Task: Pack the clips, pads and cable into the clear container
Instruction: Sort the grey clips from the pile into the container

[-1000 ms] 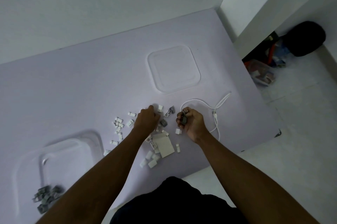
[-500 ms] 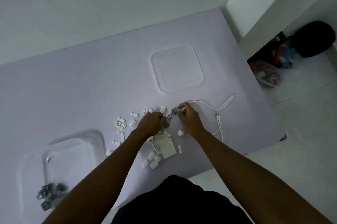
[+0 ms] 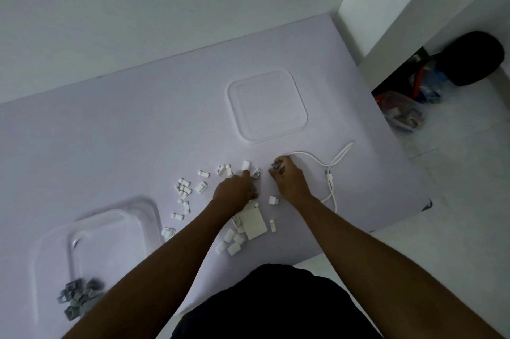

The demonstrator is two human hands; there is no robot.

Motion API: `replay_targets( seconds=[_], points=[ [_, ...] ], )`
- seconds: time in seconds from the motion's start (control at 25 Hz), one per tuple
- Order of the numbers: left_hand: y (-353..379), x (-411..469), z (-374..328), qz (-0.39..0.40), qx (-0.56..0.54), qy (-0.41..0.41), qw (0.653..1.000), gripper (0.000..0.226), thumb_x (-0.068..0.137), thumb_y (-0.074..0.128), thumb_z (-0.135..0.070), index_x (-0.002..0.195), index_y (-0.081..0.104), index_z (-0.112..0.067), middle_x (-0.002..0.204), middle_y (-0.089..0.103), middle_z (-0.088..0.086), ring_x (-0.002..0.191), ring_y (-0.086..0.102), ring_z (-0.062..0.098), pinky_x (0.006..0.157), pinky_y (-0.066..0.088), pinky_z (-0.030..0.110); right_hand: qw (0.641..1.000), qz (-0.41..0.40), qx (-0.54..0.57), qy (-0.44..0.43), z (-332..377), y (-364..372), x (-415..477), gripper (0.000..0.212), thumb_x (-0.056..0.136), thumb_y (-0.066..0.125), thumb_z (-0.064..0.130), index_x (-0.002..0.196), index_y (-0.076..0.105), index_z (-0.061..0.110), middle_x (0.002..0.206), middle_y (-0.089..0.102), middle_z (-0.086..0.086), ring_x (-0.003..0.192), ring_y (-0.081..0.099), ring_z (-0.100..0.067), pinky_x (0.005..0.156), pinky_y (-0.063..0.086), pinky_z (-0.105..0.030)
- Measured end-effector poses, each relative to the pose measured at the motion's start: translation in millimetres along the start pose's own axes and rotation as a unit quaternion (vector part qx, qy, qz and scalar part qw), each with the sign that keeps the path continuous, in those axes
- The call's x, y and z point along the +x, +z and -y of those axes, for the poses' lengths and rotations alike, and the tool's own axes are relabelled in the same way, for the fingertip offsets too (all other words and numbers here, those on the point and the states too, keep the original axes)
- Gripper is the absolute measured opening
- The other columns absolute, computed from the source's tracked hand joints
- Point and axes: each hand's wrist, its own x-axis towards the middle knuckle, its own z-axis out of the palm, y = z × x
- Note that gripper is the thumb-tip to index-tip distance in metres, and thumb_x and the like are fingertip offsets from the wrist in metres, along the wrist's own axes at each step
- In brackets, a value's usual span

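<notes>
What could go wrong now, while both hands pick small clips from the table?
1. The right hand already holds grey clips; taking more may make some drop.
2. The white cable lies loose next to that hand, so it could snag and be dragged.
3. The clear container sits far to the left, near the table's front edge; clips may fall during the carry.

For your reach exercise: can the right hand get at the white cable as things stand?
Probably yes: the right hand lies beside the white cable, with only bare table between them.

White clips [image 3: 184, 189] scattered beside clear container [image 3: 154, 217] holding grey clips [image 3: 78, 300].
</notes>
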Motion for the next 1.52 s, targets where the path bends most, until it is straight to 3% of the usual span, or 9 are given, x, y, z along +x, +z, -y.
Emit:
replay_targets(
  seconds=[0.08, 0.24, 0.44, 0.52, 0.8, 0.96, 1.24, 1.4, 1.52],
  points=[
    [5.4, 0.2, -2.1, -0.013, 0.001, -0.015, 1.000, 0.050, 0.092, 0.059, -0.038, 0.129, 0.041, -0.011, 0.109, 0.066, 0.013, 0.094, 0.065, 0.031, 0.069, 0.050, 0.036, 0.996, -0.044, 0.068, 0.045, -2.4, -5.6, -4.9, 0.025, 0.092, 0.067, 0.027, 0.109, 0.058, 0.011, 0.098, 0.067, -0.007, 0.085, 0.062, -0.021, 0.075, 0.049, -0.030],
    [3.2, -0.8, -7.3, -0.021, -0.033, -0.010, 0.999, 0.046, 0.097, 0.050, -0.038, 0.132, 0.040, -0.008, 0.105, 0.067, 0.014, 0.089, 0.066, 0.030, 0.064, 0.046, 0.033, 0.947, -0.026, 0.280, 0.152, 7.8, -18.4, -27.8, 0.021, 0.095, 0.063, 0.030, 0.105, 0.056, 0.013, 0.073, 0.056, -0.006, 0.048, 0.048, -0.013, 0.042, 0.038, -0.022],
    [-20.5, -24.7, 8.2, -0.055, -0.160, 0.002, 0.986, 0.033, 0.096, 0.049, -0.045, 0.108, 0.046, -0.015, 0.095, 0.067, 0.012, 0.080, 0.064, 0.029, 0.066, 0.049, 0.038, 0.851, 0.063, 0.487, 0.186, 33.9, -20.8, -53.0, 0.011, 0.093, 0.057, 0.026, 0.090, 0.057, 0.015, 0.065, 0.050, -0.004, 0.047, 0.038, -0.015, 0.047, 0.023, -0.025],
    [-30.8, -43.9, 29.7, -0.073, -0.192, 0.007, 0.979, 0.032, 0.093, 0.051, -0.049, 0.103, 0.045, -0.019, 0.090, 0.069, 0.010, 0.074, 0.063, 0.026, 0.065, 0.049, 0.038, 0.835, 0.100, 0.512, 0.178, 51.8, -12.3, -60.2, 0.013, 0.091, 0.052, 0.024, 0.087, 0.059, 0.013, 0.067, 0.049, -0.007, 0.047, 0.037, -0.017, 0.049, 0.022, -0.026],
    [-41.6, -149.4, 159.4, -0.093, -0.250, -0.065, 0.962, 0.030, 0.093, 0.055, -0.047, 0.098, 0.042, -0.020, 0.080, 0.067, -0.001, 0.066, 0.059, 0.019, 0.058, 0.044, 0.033, 0.868, 0.228, 0.422, 0.128, 136.7, 81.0, -87.7, 0.038, 0.096, 0.053, 0.042, 0.070, 0.056, 0.015, 0.067, 0.053, -0.004, 0.050, 0.040, -0.016, 0.047, 0.024, -0.027],
    [-18.9, -216.3, 251.0, -0.032, -0.162, -0.123, 0.979, 0.025, 0.098, 0.051, -0.039, 0.094, 0.041, -0.017, 0.086, 0.061, 0.005, 0.076, 0.059, 0.028, 0.063, 0.043, 0.036, 0.870, 0.277, 0.384, 0.134, 183.7, 165.2, -129.4, 0.034, 0.097, 0.053, 0.035, 0.071, 0.058, 0.014, 0.066, 0.055, -0.005, 0.052, 0.044, -0.017, 0.046, 0.028, -0.027],
    [10.6, -277.7, 336.4, 0.013, -0.052, -0.132, 0.990, 0.014, 0.099, 0.048, -0.023, 0.097, 0.045, -0.009, 0.096, 0.062, 0.015, 0.070, 0.053, 0.024, 0.061, 0.044, 0.035, 0.932, 0.236, 0.257, 0.098, 207.5, 267.7, -184.6, 0.031, 0.095, 0.055, 0.023, 0.067, 0.057, 0.010, 0.066, 0.054, -0.011, 0.048, 0.045, -0.018, 0.045, 0.029, -0.025],
    [26.2, -282.2, 330.6, 0.023, 0.039, -0.045, 0.998, 0.015, 0.095, 0.053, -0.016, 0.108, 0.051, -0.009, 0.104, 0.063, 0.013, 0.085, 0.063, 0.027, 0.070, 0.049, 0.035, 0.968, 0.217, 0.112, 0.051, 206.2, 298.5, -189.3, 0.023, 0.097, 0.053, 0.021, 0.085, 0.065, 0.005, 0.072, 0.059, -0.007, 0.055, 0.050, -0.015, 0.049, 0.039, -0.026],
    [28.5, -283.8, 321.7, 0.009, 0.065, -0.021, 0.998, 0.018, 0.097, 0.050, -0.015, 0.111, 0.058, -0.007, 0.107, 0.063, 0.014, 0.097, 0.063, 0.031, 0.077, 0.050, 0.038, 0.977, 0.207, -0.039, -0.024, 198.2, 322.4, -184.9, 0.023, 0.100, 0.050, 0.023, 0.108, 0.065, 0.008, 0.093, 0.064, -0.002, 0.083, 0.060, -0.020, 0.068, 0.045, -0.027]
  ],
)
